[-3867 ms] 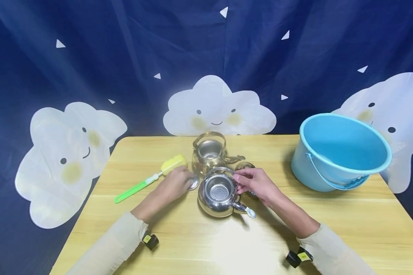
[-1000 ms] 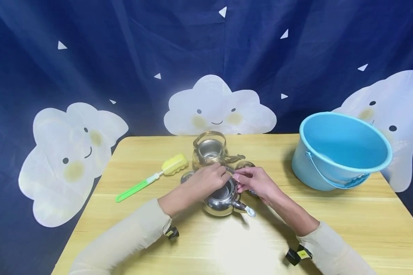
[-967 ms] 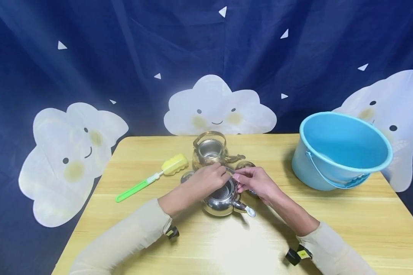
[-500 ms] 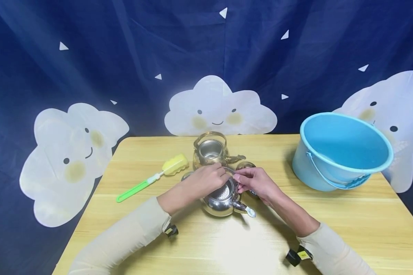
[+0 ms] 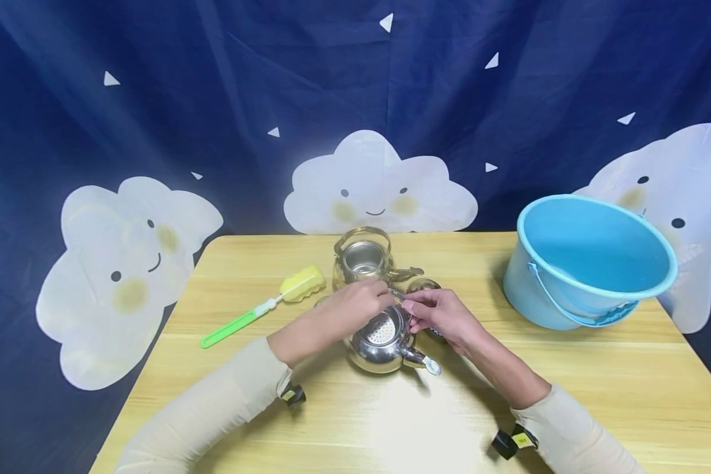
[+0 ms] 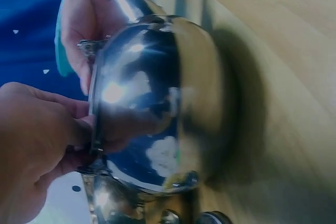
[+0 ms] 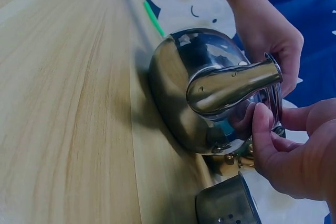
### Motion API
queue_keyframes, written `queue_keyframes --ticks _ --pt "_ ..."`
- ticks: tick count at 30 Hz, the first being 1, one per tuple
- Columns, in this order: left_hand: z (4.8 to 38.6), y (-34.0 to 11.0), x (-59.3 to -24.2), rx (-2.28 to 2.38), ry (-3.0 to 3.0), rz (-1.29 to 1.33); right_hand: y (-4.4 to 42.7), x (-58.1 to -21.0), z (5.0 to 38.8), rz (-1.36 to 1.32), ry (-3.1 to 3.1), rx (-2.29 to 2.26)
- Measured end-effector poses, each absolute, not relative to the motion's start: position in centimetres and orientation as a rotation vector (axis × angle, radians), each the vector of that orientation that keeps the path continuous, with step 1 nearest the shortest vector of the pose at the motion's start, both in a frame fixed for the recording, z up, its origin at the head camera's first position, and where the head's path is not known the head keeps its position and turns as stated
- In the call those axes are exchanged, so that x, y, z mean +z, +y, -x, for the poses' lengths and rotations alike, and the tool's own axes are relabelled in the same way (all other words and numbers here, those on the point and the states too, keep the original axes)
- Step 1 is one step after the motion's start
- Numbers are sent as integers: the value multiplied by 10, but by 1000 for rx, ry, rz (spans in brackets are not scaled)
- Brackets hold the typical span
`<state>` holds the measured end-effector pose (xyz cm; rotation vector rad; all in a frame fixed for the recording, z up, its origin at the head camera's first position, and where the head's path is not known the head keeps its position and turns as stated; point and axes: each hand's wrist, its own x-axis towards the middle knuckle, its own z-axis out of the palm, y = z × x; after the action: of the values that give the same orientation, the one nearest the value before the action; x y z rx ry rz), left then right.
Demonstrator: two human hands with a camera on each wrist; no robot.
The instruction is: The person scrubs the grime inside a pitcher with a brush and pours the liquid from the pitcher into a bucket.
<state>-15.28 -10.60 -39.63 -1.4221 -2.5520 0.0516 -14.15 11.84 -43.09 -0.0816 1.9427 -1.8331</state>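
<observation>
A round silver teapot (image 5: 374,359) stands upright on the table, uncovered, its spout toward the front right. Inside its mouth sits a perforated strainer (image 5: 382,329). My right hand (image 5: 441,315) pinches the folded-down handle (image 7: 274,98) by the rim, thumb against fingers. Over the mouth's left side, my left hand (image 5: 355,306) has its fingers curled at the rim; in the left wrist view the left hand (image 6: 37,140) pinches the teapot there, though its fingertips are partly hidden. Behind stands a gold teapot (image 5: 346,273), open-topped, handle up. A small lid is nearly hidden beneath the left hand.
A sponge brush with a green handle (image 5: 230,330) and yellow head (image 5: 302,283) lies to the left. At the right stands a blue bucket (image 5: 536,293) holding water. Beside the teapots are a round metal piece (image 5: 423,284) and a perforated metal cup (image 7: 223,203).
Since the earliest frame, my left hand has left the lid and moved right onto the silver teapot's rim. Lately it has shifted only slightly, and the strainer looks brighter. My right hand stays put.
</observation>
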Motion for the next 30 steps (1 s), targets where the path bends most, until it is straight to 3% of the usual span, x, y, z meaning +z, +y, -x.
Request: queue_keyframes --ticks 30 --pt "147 -104 -379 -2 -2736 1285 118 -431 142 94 1931 -1833"
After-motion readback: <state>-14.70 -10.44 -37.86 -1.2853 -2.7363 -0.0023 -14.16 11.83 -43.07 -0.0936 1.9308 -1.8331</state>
